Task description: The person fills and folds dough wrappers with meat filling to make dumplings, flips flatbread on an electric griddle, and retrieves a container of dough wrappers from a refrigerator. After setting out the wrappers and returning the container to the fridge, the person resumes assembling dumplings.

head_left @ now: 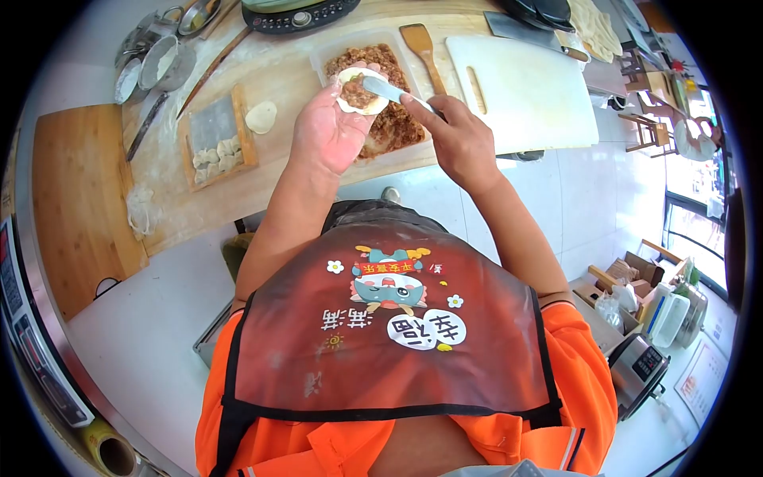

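My left hand (324,131) is palm up, holding a round dumpling wrapper (367,108) with a mound of meat filling (355,94) in its middle. In my right hand (462,141) is a filling spatula (384,89), its pale flat blade over the right side of the wrapper and touching it or the filling. Both hands are above a clear plastic tub (319,60) of brown minced filling (397,131). Left of them, one loose wrapper (261,118) lies on the floury board. Beside it, several folded dumplings (218,158) sit in a wooden-edged tray (248,135).
A wooden spatula (423,49) lies right of the tub, next to a white cutting board (524,95). Metal bowls (168,63) and a thin wooden stick (214,71) are at the back left. A round green-and-black appliance (300,16) stands at the far edge.
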The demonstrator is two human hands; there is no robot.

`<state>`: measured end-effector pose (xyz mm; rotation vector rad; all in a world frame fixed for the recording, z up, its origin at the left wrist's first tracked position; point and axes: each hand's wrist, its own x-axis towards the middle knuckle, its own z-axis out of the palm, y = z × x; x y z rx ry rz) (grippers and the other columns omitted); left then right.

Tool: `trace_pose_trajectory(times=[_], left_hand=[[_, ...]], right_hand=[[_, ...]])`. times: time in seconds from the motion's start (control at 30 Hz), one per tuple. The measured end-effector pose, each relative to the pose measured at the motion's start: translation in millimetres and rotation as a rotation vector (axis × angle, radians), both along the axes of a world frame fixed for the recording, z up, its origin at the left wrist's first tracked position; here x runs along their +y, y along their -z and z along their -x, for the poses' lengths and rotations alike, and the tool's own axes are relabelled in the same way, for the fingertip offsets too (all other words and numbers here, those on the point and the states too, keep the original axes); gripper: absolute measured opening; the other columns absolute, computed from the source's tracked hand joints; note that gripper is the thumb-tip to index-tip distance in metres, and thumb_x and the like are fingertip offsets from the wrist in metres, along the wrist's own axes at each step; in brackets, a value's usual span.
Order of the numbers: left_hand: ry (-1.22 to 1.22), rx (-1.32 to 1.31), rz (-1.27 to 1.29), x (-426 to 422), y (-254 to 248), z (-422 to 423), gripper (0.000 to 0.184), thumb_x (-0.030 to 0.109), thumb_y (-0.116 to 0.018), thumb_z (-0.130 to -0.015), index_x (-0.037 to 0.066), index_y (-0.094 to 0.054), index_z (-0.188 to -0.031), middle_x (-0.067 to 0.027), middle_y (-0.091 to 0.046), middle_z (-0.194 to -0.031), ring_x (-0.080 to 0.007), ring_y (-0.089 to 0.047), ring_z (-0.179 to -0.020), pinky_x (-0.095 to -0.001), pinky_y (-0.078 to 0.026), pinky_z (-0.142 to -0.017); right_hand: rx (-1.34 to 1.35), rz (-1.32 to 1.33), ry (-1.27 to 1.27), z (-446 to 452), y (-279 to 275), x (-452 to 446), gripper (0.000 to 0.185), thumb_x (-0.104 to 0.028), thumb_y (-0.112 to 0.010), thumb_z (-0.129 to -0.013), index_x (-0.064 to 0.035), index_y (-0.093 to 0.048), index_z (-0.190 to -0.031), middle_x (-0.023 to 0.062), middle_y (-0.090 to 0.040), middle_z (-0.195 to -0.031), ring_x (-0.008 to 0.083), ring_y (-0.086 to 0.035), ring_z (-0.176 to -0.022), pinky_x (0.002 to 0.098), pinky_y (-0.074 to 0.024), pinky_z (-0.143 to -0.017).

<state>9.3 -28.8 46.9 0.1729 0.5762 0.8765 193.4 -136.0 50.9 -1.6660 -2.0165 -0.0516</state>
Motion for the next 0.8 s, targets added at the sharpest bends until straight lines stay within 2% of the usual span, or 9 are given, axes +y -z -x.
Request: trace_pose_trajectory(times=[0.1,0.23,0.33,0.37,0.47,0.5,0.6,0.63,0.8], left_hand=[[-0.061,0.062,0.058,3.2,0.3,2.3,0.043,0.019,-0.03,-0.105,-0.008,-0.043,-0.136,-0.0219,-0.054,-0.135,-0.0333,-0.049,-0.128,-0.0451,-0.036,-0.115],[-0.026,0.065,0.05,1.0,1.4,-2.5,0.042,0.018,-0.031,-0.105,-0.009,-0.043,-0.135,-0.0219,-0.054,-0.135,-0.0325,-0.05,-0.128,-0.0439,-0.037,-0.114],[0.001,0.045,0.066,0.2,1.1,-5.7,0.042,0.018,-0.032,-0.105,-0.009,-0.043,-0.134,-0.0215,-0.054,-0.134,-0.0322,-0.052,-0.126,-0.0435,-0.039,-0.113],[-0.006,0.041,0.075,1.6,0.4,-5.2,0.042,0.018,-0.033,-0.104,-0.009,-0.043,-0.134,-0.0213,-0.054,-0.134,-0.0321,-0.052,-0.125,-0.0435,-0.039,-0.112],[0.075,0.015,-0.005,0.5,-8.7,1.5,0.035,0.018,-0.036,-0.104,-0.006,-0.049,-0.126,-0.0169,-0.059,-0.124,-0.0301,-0.058,-0.116,-0.0427,-0.044,-0.108],[0.125,0.005,0.006,-3.4,-8.0,-0.6,0.034,0.018,-0.038,-0.104,-0.006,-0.049,-0.126,-0.0163,-0.059,-0.124,-0.0296,-0.058,-0.115,-0.0429,-0.045,-0.107],[0.229,0.029,-0.013,-11.1,-15.0,-7.2,0.033,0.016,-0.044,-0.101,-0.005,-0.05,-0.125,-0.0146,-0.06,-0.122,-0.0279,-0.06,-0.113,-0.044,-0.049,-0.103],[0.231,0.079,-0.034,-18.7,-21.4,-7.1,0.032,0.015,-0.046,-0.101,-0.005,-0.05,-0.125,-0.0142,-0.06,-0.121,-0.027,-0.06,-0.112,-0.0445,-0.05,-0.102],[0.326,0.201,-0.286,-28.9,-34.5,2.3,0.033,0.019,-0.049,-0.102,-0.003,-0.053,-0.126,-0.0121,-0.06,-0.12,-0.0238,-0.062,-0.108,-0.0414,-0.054,-0.094]], right_hand=[[0.093,0.068,0.009,-15.2,8.7,-9.0,0.045,0.003,-0.052,-0.087,-0.0172,-0.063,-0.125,0.0058,-0.064,-0.088,0.0205,-0.061,-0.076,0.0314,-0.0502,-0.062],[1.261,0.541,-0.045,-6.6,-0.1,-7.6,0.027,-0.001,-0.043,-0.094,-0.0101,-0.06,-0.114,0.0002,-0.061,-0.084,0.0062,-0.047,-0.066,0.0216,-0.0405,-0.061],[1.39,0.898,-0.147,-18.2,8.3,0.0,0.019,-0.005,-0.046,-0.096,-0.0073,-0.059,-0.108,0.0005,-0.061,-0.084,0.0062,-0.045,-0.064,0.0225,-0.04,-0.06],[1.297,0.927,-0.101,-25.9,4.8,-3.7,0.012,-0.006,-0.05,-0.095,-0.0049,-0.058,-0.103,0.0005,-0.061,-0.087,0.0066,-0.048,-0.066,0.0221,-0.0414,-0.061],[1.109,0.338,-0.074,-24.9,24.2,-11.7,0.012,-0.004,-0.056,-0.091,-0.0049,-0.058,-0.102,-0.0003,-0.06,-0.091,0.0065,-0.052,-0.07,0.0231,-0.0443,-0.064],[0.908,0.295,-0.007,-18.6,4.0,-9.2,0.02,-0.005,-0.065,-0.086,-0.0087,-0.058,-0.105,0.0011,-0.061,-0.092,0.0113,-0.06,-0.074,0.0277,-0.0487,-0.065],[0.314,0.013,-0.169,-1.8,-38.4,11.4,0.024,-0.009,-0.07,-0.083,-0.013,-0.061,-0.105,0.0042,-0.061,-0.091,0.0196,-0.063,-0.075,0.0325,-0.0508,-0.063],[0.246,0.012,-0.225,-3.2,-41.6,16.1,0.02,-0.01,-0.073,-0.082,-0.0147,-0.064,-0.099,0.007,-0.061,-0.097,0.0265,-0.064,-0.078,0.0348,-0.0514,-0.063],[0.274,-0.071,-0.255,10.2,-51.8,31.9,0.015,-0.011,-0.073,-0.081,-0.0119,-0.064,-0.093,0.0052,-0.059,-0.087,0.0262,-0.062,-0.071,0.0357,-0.0496,-0.059]])
